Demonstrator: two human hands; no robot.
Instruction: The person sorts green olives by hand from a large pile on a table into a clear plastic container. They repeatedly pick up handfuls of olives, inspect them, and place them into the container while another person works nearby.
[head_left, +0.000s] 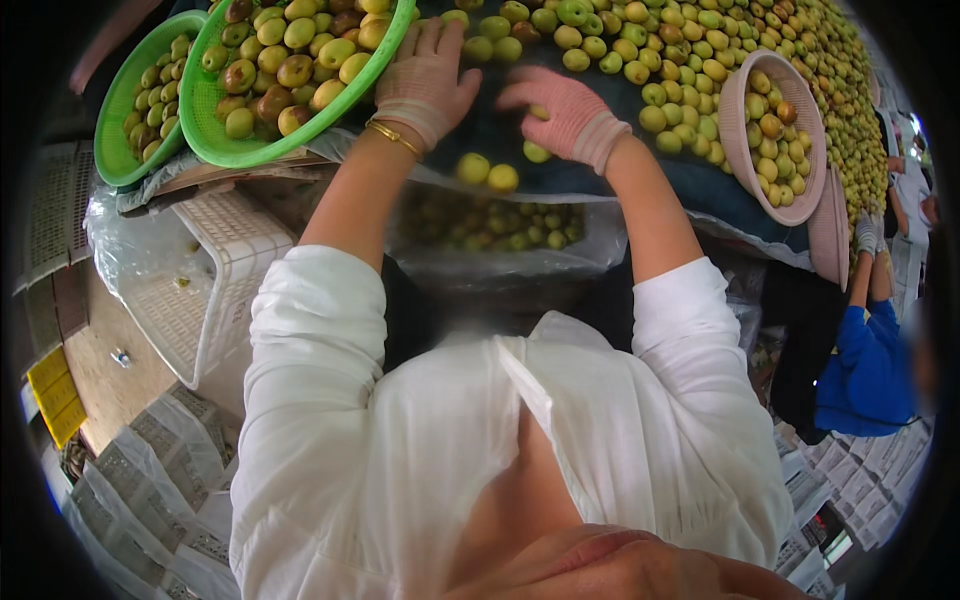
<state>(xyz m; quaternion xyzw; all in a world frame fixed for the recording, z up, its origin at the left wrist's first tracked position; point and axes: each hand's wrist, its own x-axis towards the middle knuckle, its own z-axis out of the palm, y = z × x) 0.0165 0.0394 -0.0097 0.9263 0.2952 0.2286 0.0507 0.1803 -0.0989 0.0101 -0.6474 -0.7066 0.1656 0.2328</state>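
Observation:
My left hand (429, 84), in a thin pinkish glove, lies palm down against the right rim of a bright green plastic basket (294, 142) full of green and brown-blotched jujubes (298, 71). Its fingers are stretched out and the thumb stands apart. My right hand (564, 116), in a pink glove, hovers over the dark cloth (491, 135), its fingers blurred and bent. One jujube (538, 112) shows between its fingers and thumb; whether it is gripped is unclear. Another jujube (535, 152) sits just below that hand. Two yellow-green jujubes (487, 173) rest near the cloth's front edge.
A large heap of jujubes (697, 45) covers the table's back and right. A pink basket (731, 150) holds more. Below the edge, clear plastic (600, 225) lines a container of jujubes. A white crate (247, 225) stands left. A person in blue (862, 367) works at right.

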